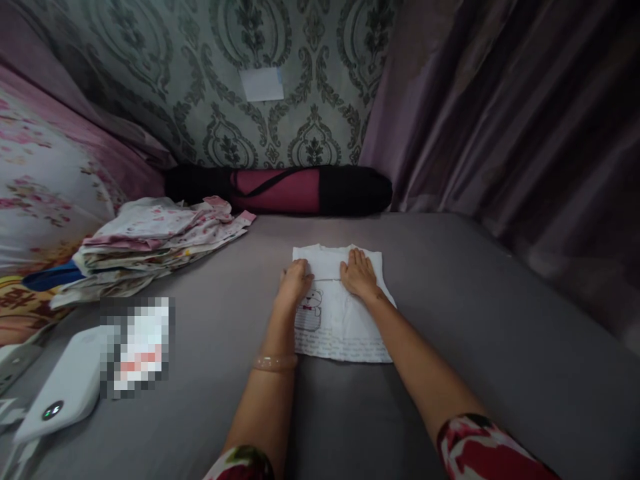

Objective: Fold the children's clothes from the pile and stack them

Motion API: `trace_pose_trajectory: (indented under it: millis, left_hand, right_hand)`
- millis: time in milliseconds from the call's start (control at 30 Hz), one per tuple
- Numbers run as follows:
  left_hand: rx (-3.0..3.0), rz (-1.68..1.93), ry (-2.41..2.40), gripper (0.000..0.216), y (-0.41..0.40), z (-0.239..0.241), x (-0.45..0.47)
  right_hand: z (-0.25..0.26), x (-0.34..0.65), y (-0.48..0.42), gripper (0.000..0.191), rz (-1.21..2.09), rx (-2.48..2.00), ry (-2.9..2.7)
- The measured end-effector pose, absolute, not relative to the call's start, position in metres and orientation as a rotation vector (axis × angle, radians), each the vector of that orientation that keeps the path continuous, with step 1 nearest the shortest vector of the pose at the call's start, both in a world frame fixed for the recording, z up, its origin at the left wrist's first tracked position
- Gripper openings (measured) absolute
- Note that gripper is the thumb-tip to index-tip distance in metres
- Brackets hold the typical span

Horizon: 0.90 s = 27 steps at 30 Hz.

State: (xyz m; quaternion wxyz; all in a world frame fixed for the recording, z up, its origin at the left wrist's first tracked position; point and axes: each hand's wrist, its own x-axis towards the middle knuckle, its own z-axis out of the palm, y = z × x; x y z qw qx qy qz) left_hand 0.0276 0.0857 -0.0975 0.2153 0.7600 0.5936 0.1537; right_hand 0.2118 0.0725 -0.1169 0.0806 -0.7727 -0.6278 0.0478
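Observation:
A small white baby shirt [345, 333] lies front up on the grey bed sheet, with a bear drawing and rows of small print near its hem. At its upper left edge is my left hand [296, 281], fingers curled in on the cloth and thumb toward the middle. My right hand [359, 272] rests flat on the upper right of the shirt, its fingers stretched out toward the neckline. Part of the left edge is hidden under my left hand.
Several folded clothes [145, 233] are piled at the left. Nearer stands a white power bank [70, 380] with cables, beside a blurred-out item [143, 347]. A black and maroon long bag [280, 190] lies along the wall; a curtain [450, 120] hangs at the right.

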Motion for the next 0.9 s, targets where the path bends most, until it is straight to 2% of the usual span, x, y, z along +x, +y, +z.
trace_pose_trajectory:
  millis: [167,333,533,700,900]
  left_hand:
    - [2.1,0.472,1.629,0.042,0.087,-0.099,0.025]
    - [2.068,0.515,1.635,0.042,0.09,-0.101,0.022]
    - [2.017,0.568,1.613,0.042,0.093,-0.101,0.02]
    - [1.996,0.631,1.618,0.041,0.094,-0.097,0.014]
    - [1.932,0.705,1.7,0.038,0.092,-0.078,0.004]
  right_hand:
    - [-0.111,0.229,0.079,0.064,0.365,-2.307,-1.918]
    - [-0.113,0.253,0.078,0.062,0.065,-2.387,-1.771]
    - [-0.117,0.256,0.076,0.061,0.147,-2.397,-1.808]
    - [-0.116,0.233,0.077,0.058,-0.022,-2.258,-1.916]
    - [-0.115,0.216,0.075,0.055,0.116,-2.282,-1.967]
